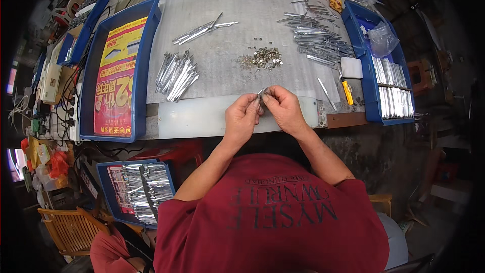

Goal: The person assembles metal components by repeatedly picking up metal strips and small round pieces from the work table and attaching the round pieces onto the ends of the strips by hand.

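In the head view, a grey-covered table (pixel 227 15) spreads beyond the grip of the left hand (pixel 242 116) and the right hand (pixel 284 107); a pale board (pixel 194 117) lies beneath it. Just beyond the grip is a scatter of small round metal pieces (pixel 267 58). Slim metal strips (pixel 177 76) lie to its left, with a larger heap (pixel 321 38) to its right, beyond a yellow-handled tool (pixel 347 92). Blue trays flank it well apart, left (pixel 140 71) and right (pixel 373 114); a wooden chair (pixel 73 227) stands behind and left of it, off the table.

Both hands pinch closed on a small silvery piece (pixel 260 91), held between their meeting fingertips, over the table's near side. Its visible tip points away from the wearer, its long axis seemingly running away and slightly rightward.

The fingers hide most of the piece, so its full shape and lower end cannot be told. The room's edges fade into darkness.
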Demonstrator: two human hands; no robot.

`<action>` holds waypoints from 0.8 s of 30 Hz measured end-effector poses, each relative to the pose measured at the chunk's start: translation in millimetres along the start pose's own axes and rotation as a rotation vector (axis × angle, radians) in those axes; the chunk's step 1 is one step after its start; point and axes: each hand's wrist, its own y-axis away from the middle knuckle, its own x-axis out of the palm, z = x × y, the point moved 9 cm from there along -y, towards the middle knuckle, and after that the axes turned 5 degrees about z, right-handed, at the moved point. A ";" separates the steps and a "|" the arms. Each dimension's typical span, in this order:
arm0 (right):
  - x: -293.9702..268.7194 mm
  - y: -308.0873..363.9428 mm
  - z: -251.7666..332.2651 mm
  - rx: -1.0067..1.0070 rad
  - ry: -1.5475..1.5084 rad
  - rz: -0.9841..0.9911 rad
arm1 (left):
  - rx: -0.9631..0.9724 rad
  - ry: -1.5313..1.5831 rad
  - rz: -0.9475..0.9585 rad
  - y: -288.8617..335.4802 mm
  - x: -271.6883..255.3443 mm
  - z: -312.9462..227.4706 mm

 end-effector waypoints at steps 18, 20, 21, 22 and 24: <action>-3.6 4.7 25.0 -0.082 0.394 -0.099 | 0.166 -0.342 -0.115 4.7 -3.1 -12.0; -4.0 4.5 23.8 -0.072 0.400 -0.106 | 0.157 -0.343 -0.113 4.8 -2.7 -11.4; -4.7 4.3 23.1 -0.063 0.406 -0.114 | 0.157 -0.342 -0.113 4.8 -2.8 -10.7; -4.8 4.1 22.6 -0.063 0.407 -0.114 | 0.153 -0.338 -0.114 4.7 -3.4 -8.8; -4.4 2.9 14.6 -0.005 0.318 -0.090 | 0.150 -0.333 -0.114 4.5 -4.5 -5.9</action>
